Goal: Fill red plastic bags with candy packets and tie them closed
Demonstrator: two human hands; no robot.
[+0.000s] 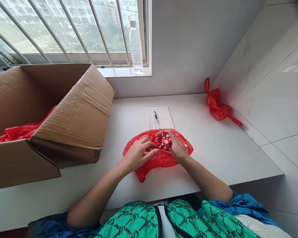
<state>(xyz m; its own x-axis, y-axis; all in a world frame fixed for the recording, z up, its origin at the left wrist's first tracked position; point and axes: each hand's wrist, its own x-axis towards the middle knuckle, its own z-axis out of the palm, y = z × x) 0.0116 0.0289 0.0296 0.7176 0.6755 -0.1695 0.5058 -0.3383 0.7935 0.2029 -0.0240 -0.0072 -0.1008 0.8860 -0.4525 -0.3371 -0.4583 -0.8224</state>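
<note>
A red plastic bag (pixel 149 162) lies open on the white table (pixel 213 148) in front of me. Both hands rest on top of it. My right hand (pixel 176 148) pinches a small red packet with white patterns (pixel 166 141) above the bag's mouth. My left hand (pixel 139 152) has its fingers curled and pressed on the bag's edge and on the packet's lower left side. What lies inside the bag is hidden by my hands.
A large open cardboard box (pixel 72 119) stands at the left with red plastic (pixel 17 130) inside. A sheet of paper (pixel 164 119) with a pen (pixel 156 116) lies behind the bag. A crumpled red bag (pixel 217 105) sits by the right wall. A water bottle (pixel 135 46) stands on the window sill.
</note>
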